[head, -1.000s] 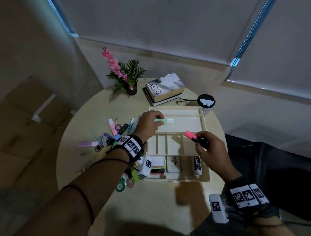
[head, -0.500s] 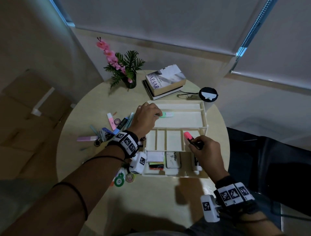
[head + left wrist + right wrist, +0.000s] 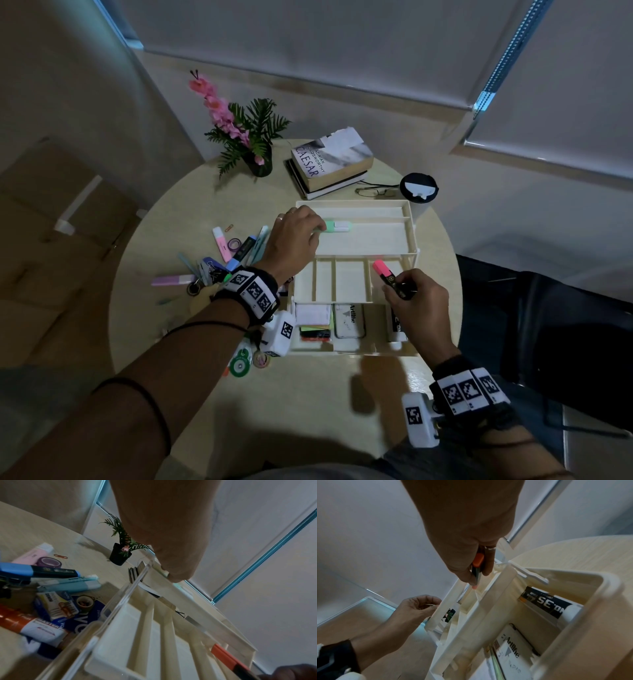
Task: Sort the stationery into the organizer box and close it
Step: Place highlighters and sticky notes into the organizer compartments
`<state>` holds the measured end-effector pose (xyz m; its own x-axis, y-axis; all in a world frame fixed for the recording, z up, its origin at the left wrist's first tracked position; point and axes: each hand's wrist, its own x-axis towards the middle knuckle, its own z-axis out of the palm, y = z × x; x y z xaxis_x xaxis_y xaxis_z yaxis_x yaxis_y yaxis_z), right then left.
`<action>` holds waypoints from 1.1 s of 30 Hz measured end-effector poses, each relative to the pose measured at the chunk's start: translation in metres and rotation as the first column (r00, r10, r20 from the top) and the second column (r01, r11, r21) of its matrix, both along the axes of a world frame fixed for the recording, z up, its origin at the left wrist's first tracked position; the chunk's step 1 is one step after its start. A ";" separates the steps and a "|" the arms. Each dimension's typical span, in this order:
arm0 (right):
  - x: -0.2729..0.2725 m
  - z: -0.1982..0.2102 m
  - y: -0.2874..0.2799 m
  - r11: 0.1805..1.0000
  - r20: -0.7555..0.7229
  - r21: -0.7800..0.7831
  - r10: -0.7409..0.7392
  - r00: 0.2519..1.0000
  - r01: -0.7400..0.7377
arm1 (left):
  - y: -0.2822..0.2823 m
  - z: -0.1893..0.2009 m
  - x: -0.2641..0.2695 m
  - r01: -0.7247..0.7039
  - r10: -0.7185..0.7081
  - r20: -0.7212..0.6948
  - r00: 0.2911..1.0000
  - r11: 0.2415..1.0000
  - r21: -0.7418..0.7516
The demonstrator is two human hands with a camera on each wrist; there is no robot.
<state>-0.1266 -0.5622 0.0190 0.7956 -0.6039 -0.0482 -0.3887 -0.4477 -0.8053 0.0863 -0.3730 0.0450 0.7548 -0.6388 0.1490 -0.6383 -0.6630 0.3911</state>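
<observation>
The cream tiered organizer box stands open mid-table. My left hand holds one end of a mint-green highlighter low in the far top tray. My right hand grips the black barrel of a pink-capped highlighter, which slants over the middle tier's right-hand compartment. The left wrist view shows the middle tier's dividers and the pink highlighter at their far end. In the right wrist view the fingers close round the highlighter. The lowest tier holds sticky notes, an Artline eraser and a glue stick.
Loose highlighters, clips and pens lie left of the box, and tape rolls lie near its front left corner. Behind it are stacked books, a potted plant, glasses and a lidded cup. The round table's edge runs close on the right.
The left hand has settled the green highlighter lower in the far tray. The right hand has come down with the pink highlighter toward the middle tier's right compartment.
</observation>
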 end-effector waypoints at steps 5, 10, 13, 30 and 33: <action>-0.006 0.012 -0.002 0.990 -0.060 -0.124 0.058 0.996 -0.065 | 0.018 -0.002 -0.006 0.046 -0.046 0.007 0.999 0.998 -0.049; 0.005 -0.003 -0.008 0.972 -0.152 -0.225 0.029 0.988 -0.063 | 0.036 -0.007 -0.015 0.046 -0.047 -0.006 0.999 0.996 -0.079; 0.019 -0.009 0.001 0.959 -0.196 -0.272 0.028 0.980 -0.082 | 0.047 -0.007 -0.020 0.071 -0.072 0.000 0.997 0.993 -0.090; 0.025 -0.014 0.033 0.900 -0.128 -0.389 0.158 0.979 -0.196 | 0.189 -0.031 -0.016 -0.074 0.057 -0.213 0.975 0.995 -0.073; 0.022 0.005 0.063 0.868 -0.009 -0.453 0.223 0.975 -0.203 | 0.231 -0.037 -0.005 -0.125 0.134 -0.259 0.956 0.991 0.050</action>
<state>-0.1044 -0.4987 0.0241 0.9025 -0.3682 0.2234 -0.2129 -0.8324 -0.5116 0.0815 -0.1421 0.0075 0.8412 -0.5341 -0.0841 -0.4244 -0.7486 0.5095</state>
